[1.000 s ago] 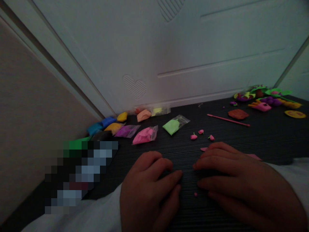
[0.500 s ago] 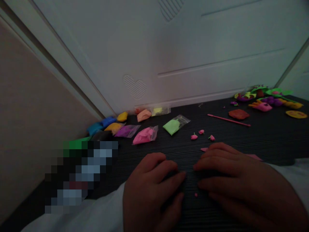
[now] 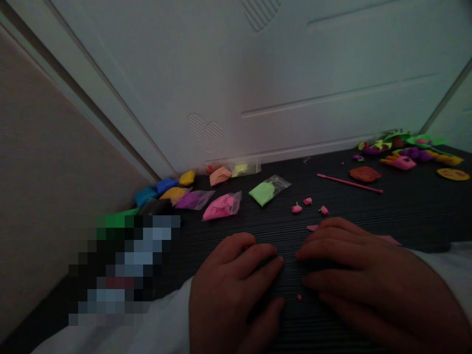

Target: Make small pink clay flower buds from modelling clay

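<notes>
My left hand (image 3: pixel 239 290) rests on the dark ribbed surface (image 3: pixel 206 241), its fingers curved but apart, nothing in them. Across a small gap lies my right hand (image 3: pixel 357 275), fingers stretched toward the left, also holding nothing that shows. Between the two sits a tiny pink ball (image 3: pixel 299 297) that looks like clay. A flat pink piece (image 3: pixel 388 240) is partly hidden beneath or behind my right hand. Just beyond my fingers are three small pink clay pieces with green stems, among them a bud (image 3: pixel 296 209).
Bags of coloured clay stand toward the back left, including a pink bag (image 3: pixel 221 205) and a light green bag (image 3: pixel 263 192). Farther right lie a pink stick tool (image 3: pixel 350 183), a reddish-brown clay lump (image 3: pixel 365 173) and several clay figures (image 3: pixel 400 161). A white panel (image 3: pixel 221 88) rises behind.
The fingers of my left hand have shifted slightly, its thumb moving a little to the right. My right hand and the clay pieces stay where they were.
</notes>
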Demonstrator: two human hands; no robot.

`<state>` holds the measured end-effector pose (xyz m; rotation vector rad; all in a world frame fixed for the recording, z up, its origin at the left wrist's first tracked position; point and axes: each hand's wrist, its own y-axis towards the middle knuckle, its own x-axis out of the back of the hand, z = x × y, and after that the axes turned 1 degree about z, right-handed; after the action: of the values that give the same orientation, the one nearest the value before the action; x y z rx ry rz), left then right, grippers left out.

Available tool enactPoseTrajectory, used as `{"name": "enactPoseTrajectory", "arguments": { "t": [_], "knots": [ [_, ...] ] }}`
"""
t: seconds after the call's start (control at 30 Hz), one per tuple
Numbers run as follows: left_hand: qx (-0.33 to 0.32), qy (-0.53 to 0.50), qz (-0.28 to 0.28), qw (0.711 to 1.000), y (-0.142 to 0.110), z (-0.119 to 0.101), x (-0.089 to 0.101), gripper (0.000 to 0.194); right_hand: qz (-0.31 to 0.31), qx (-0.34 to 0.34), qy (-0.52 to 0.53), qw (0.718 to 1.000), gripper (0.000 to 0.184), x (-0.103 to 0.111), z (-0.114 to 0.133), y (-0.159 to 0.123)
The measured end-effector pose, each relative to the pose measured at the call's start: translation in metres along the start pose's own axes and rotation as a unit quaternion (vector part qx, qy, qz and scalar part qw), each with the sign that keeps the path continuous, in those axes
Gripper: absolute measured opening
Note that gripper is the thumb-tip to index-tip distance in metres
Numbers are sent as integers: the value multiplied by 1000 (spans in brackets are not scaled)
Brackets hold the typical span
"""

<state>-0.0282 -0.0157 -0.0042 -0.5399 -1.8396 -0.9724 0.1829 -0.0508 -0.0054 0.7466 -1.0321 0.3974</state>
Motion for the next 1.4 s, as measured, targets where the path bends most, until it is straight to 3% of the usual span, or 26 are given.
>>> {"name": "enactPoseTrajectory", "arguments": {
  "t": [0.1, 0.27, 0.37, 0.5, 0.8, 0.97, 1.23, 1.4],
  "knots": [
    [8, 10, -8, 1000, -1, 0, 2, 27, 16, 10, -1, 1000, 23, 1, 0, 0],
    [-47, 11, -42, 998, -3, 3, 0, 21, 19, 0, 3, 1000, 23, 2, -1, 0],
    [-52, 13, -10, 998, -3, 3, -3, 29, 13, 1, -1, 1000, 22, 1, 0, 0],
    [-11, 9, 46, 999, -2, 1, -1, 42, 0, -5, 1, 1000, 22, -1, 0, -1],
    [-3, -58, -1, 998, 1, 2, 11, 25, 2, 3, 1, 1000, 19, 2, -1, 0],
    [-2, -55, 16, 998, 2, 2, 11, 21, 0, 1, -3, 1000, 19, 1, -1, -1],
    [9, -50, 24, 998, 2, 2, 9, 21, -63, -36, -13, 997, 17, -3, -5, 0],
    [2, -56, 47, 997, 3, 2, 8, 23, -58, -37, -37, 997, 18, -4, -6, 2]
  ]
}}
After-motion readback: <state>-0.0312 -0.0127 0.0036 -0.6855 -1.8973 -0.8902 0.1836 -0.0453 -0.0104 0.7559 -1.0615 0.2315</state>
